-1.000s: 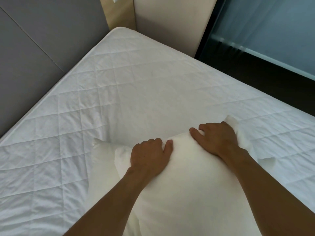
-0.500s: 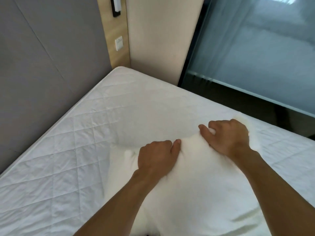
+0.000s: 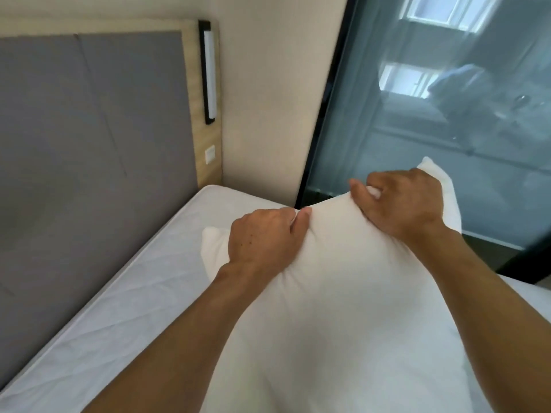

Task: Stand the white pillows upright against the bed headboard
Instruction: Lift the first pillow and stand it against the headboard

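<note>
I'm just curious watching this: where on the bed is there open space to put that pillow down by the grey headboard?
The mattress lies bare in a long strip along the grey headboard, up to the corner by the wooden panel. It is crowded only nearer the person, where the left hand and right hand grip the white pillow, which hides the bed beneath it.
</note>
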